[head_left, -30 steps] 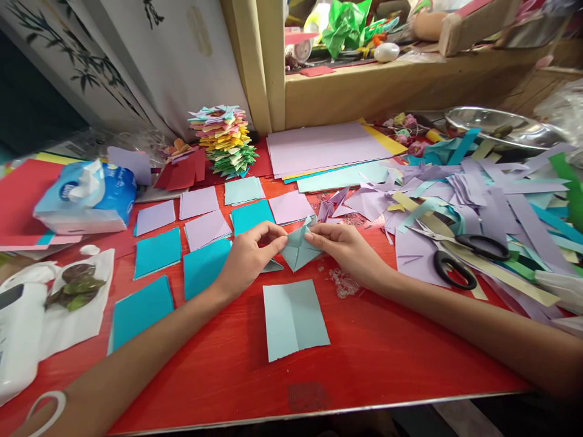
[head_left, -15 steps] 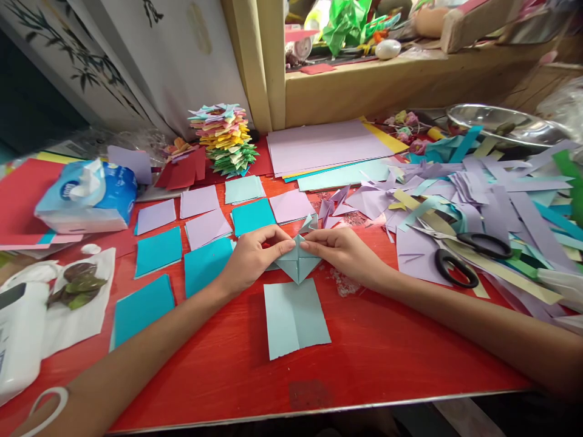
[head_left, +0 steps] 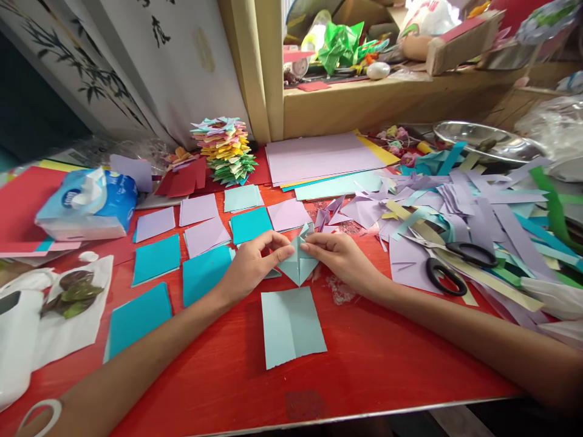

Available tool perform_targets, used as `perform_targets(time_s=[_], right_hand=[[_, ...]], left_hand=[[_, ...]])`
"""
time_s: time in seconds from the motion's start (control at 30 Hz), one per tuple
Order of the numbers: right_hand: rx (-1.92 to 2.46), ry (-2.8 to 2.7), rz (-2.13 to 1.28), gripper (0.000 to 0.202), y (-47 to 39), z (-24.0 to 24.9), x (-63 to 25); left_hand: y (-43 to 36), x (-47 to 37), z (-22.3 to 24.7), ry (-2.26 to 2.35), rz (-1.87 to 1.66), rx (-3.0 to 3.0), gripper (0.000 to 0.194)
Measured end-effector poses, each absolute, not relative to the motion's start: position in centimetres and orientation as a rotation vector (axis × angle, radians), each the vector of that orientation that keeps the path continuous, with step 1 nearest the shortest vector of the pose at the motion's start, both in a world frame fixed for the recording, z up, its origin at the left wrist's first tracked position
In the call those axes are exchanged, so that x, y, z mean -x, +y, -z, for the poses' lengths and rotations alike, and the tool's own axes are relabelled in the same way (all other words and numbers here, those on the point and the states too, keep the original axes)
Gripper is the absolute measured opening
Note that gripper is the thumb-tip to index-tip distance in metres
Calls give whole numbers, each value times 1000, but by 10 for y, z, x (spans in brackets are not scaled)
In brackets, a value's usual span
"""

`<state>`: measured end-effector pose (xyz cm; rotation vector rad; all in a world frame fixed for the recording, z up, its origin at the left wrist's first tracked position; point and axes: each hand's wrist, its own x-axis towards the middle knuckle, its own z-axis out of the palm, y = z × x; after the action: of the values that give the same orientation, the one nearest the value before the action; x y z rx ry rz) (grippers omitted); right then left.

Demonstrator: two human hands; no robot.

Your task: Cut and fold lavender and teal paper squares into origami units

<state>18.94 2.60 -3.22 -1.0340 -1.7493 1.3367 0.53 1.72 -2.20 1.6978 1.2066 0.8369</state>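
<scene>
A folded light blue paper piece (head_left: 298, 267) is held between both hands, its lower end pointed and its top tips sticking up. The thumb and fingers of my left hand (head_left: 257, 261) pinch its left side. On its right side, my right hand (head_left: 344, 261) grips it the same way. Just below lies a light blue square sheet (head_left: 294, 328) with a vertical crease and a ragged lower edge, flat on the red table (head_left: 387, 364).
Teal squares (head_left: 157, 258) and lilac squares (head_left: 207, 233) lie to the left, near a tissue pack (head_left: 86, 203). Black-handled scissors (head_left: 444, 276) rest among paper strips (head_left: 492, 224) at right. A layered paper stack (head_left: 225, 149) and a metal bowl (head_left: 492, 139) stand behind.
The view has shifted slightly. The held paper is now folded inward more along its middle, with its side flaps raised; both hands still pinch it.
</scene>
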Motion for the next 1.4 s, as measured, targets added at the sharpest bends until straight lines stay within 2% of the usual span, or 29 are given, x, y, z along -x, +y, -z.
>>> perform_targets(time_s=[0.13,0.27,0.5,0.8,1.03,1.23,1.4], right_hand=[[957,-1548,-1596,25,27,30,-188],[928,-1540,-1699,23,28,30,-187],[934,-1450,-1639,14,28,32,-188],[816,-1324,-1648,22,29,31,-188],[743,-1279,-1635,22,30,32,-189],[766,-1454,-1616,17,27,31,-190],[811,-1608,-1540,19,25,29,-190]], left_hand=[[18,-5,24,1263,-847,-1666,22],[17,-5,23,1266,-864,-1500,23],[16,-5,21,1216,-853,-1554,26],[15,-3,19,1213,-935,-1558,29],[17,-2,22,1142,-1022,-1538,20],[13,-4,20,1169,-958,-1615,17],[12,-6,19,1226,-895,-1618,25]])
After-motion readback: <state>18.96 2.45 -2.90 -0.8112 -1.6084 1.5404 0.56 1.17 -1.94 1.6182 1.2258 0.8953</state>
